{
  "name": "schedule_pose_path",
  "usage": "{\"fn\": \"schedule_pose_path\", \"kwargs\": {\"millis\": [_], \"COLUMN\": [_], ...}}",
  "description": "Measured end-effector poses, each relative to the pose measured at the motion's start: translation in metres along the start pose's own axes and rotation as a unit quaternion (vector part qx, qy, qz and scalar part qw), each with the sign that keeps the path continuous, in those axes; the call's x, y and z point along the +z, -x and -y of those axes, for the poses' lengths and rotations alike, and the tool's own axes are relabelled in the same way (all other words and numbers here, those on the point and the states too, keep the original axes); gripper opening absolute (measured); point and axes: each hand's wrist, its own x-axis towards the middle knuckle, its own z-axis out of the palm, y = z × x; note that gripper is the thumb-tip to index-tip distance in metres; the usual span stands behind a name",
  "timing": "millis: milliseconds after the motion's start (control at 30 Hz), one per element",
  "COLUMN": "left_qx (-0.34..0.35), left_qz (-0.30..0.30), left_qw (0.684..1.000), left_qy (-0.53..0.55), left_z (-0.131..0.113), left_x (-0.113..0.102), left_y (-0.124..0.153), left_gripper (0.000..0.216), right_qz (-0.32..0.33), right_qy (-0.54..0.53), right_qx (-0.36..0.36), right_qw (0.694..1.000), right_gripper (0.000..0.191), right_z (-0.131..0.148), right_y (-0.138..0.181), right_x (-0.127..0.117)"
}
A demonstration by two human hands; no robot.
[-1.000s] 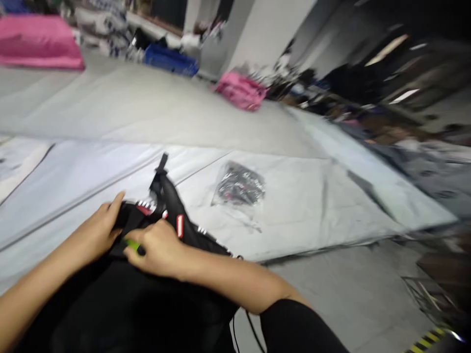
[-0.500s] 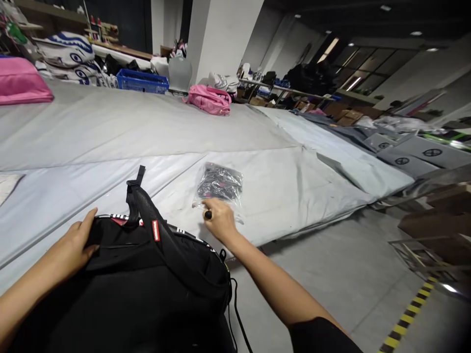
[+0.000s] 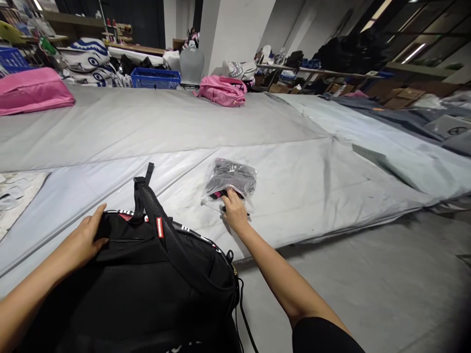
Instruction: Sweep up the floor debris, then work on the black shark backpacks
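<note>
A black backpack (image 3: 140, 289) with a red label on its strap fills the lower left, at the near edge of the covered table. My left hand (image 3: 83, 240) grips its upper left edge, thumb in front and fingers behind. My right hand (image 3: 235, 211) is at the near, open end of a clear plastic bag (image 3: 235, 171), fingertips at or just inside its mouth. Dark pieces with some pink show through the plastic. Small black ends of a slim object stick out on both sides of my right hand; its kind is hidden by the fingers.
A grey-white cloth (image 3: 294, 196) covers the wide table. Further back lie a pink backpack (image 3: 222, 90) and another pink bag (image 3: 37, 90). Behind them stands a blue basket (image 3: 156, 78), beside white bags with eye prints (image 3: 88, 61). Floor (image 3: 349, 279) shows at right.
My right hand has gone from a closed fist by the plastic bag to fingers reaching at its mouth, which has lifted. My left hand keeps its grip. The view has turned slightly left.
</note>
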Motion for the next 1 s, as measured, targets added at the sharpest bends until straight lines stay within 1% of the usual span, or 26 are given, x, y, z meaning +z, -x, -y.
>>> {"fn": "schedule_pose_path", "kwargs": {"millis": [67,167,200,267,367,433,533,567,633,700,767,833,867,933,967,1000], "left_qx": [-0.002,-0.003,-0.001,0.003,-0.016,-0.033,-0.036,-0.034,-0.031,-0.03,-0.034,-0.038,-0.037,-0.027,-0.023,-0.018], "left_qz": [-0.007,-0.009,0.003,0.038,0.071,0.072,0.071,0.071,0.07,0.068,0.065,0.059,0.055,0.047,0.043,0.023], "left_qw": [1.0,1.0,1.0,0.999,0.996,0.995,0.995,0.994,0.994,0.994,0.994,0.994,0.994,0.994,0.994,0.995], "left_qy": [0.006,0.018,0.023,0.034,0.048,0.059,0.068,0.069,0.072,0.076,0.078,0.08,0.082,0.091,0.093,0.094], "left_z": [0.0,-0.007,-0.011,-0.023,-0.039,-0.045,-0.048,-0.049,-0.05,-0.05,-0.05,-0.047,-0.045,-0.042,-0.042,-0.044], "left_x": [0.0,-0.008,-0.013,-0.024,-0.037,-0.041,-0.042,-0.041,-0.04,-0.039,-0.038,-0.037,-0.036,-0.034,-0.033,-0.033], "left_y": [-0.002,-0.001,0.002,0.007,0.012,0.012,0.013,0.014,0.014,0.015,0.014,0.014,0.013,0.014,0.015,0.017], "left_gripper": [0.072,0.071,0.073,0.081,0.088,0.089,0.091,0.091,0.09,0.089,0.09,0.092,0.092,0.094,0.093,0.09], "right_qz": [0.036,0.036,0.036,0.044,0.051,0.032,0.002,0.006,0.038,0.075,0.074,0.027,-0.014,-0.127,-0.19,-0.251], "right_qy": [0.013,0.021,0.023,0.03,0.047,0.061,0.092,0.098,0.091,0.057,0.024,0.017,0.019,0.011,-0.008,-0.037], "right_qx": [0.015,0.018,0.013,0.002,-0.029,-0.054,-0.081,-0.089,-0.092,-0.071,-0.045,-0.039,-0.045,-0.066,-0.086,-0.116], "right_qw": [0.999,0.999,0.999,0.999,0.997,0.996,0.992,0.991,0.991,0.993,0.996,0.999,0.999,0.99,0.978,0.96], "right_gripper": [0.038,0.04,0.04,0.035,0.03,0.032,0.035,0.035,0.036,0.034,0.031,0.031,0.03,0.026,0.023,0.021], "right_z": [0.002,0.013,0.017,0.026,0.03,0.027,0.018,0.015,0.007,-0.002,-0.01,-0.015,-0.016,-0.011,-0.004,0.005], "right_y": [0.0,-0.012,-0.017,-0.028,-0.037,-0.037,-0.031,-0.029,-0.029,-0.031,-0.033,-0.029,-0.025,-0.013,-0.005,0.003], "right_x": [0.006,0.009,0.009,0.006,0.003,0.004,0.01,0.013,0.018,0.02,0.018,0.011,0.005,-0.012,-0.024,-0.037]}}
